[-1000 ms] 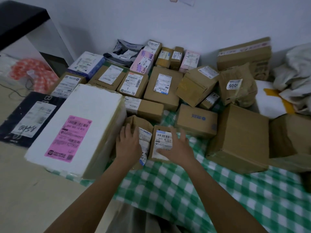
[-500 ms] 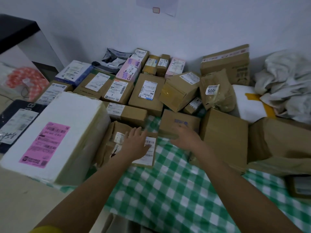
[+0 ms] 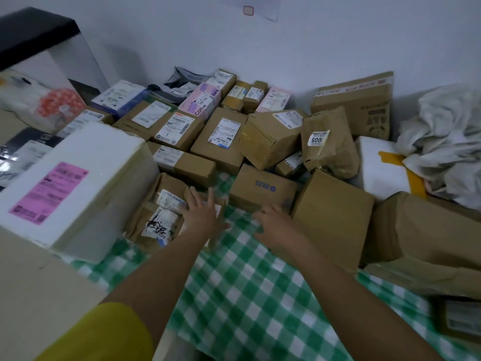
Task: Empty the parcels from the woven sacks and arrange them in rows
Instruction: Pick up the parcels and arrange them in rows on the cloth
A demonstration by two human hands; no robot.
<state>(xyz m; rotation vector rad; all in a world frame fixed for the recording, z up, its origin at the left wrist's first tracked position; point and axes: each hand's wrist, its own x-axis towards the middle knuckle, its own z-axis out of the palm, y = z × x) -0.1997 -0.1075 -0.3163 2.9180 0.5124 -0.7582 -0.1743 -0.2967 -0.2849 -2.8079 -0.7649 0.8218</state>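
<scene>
Small parcel (image 3: 205, 204) under left hand (image 3: 201, 214)

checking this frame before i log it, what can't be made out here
Head view only:
- Small parcel: the left hand lies flat over its label.
- Right hand: motion blur; contact with the brown box unclear.
- Label print, e.g. the pink label: too small and dim to read.
- Parcel at the right edge: cut off by the frame.
</scene>
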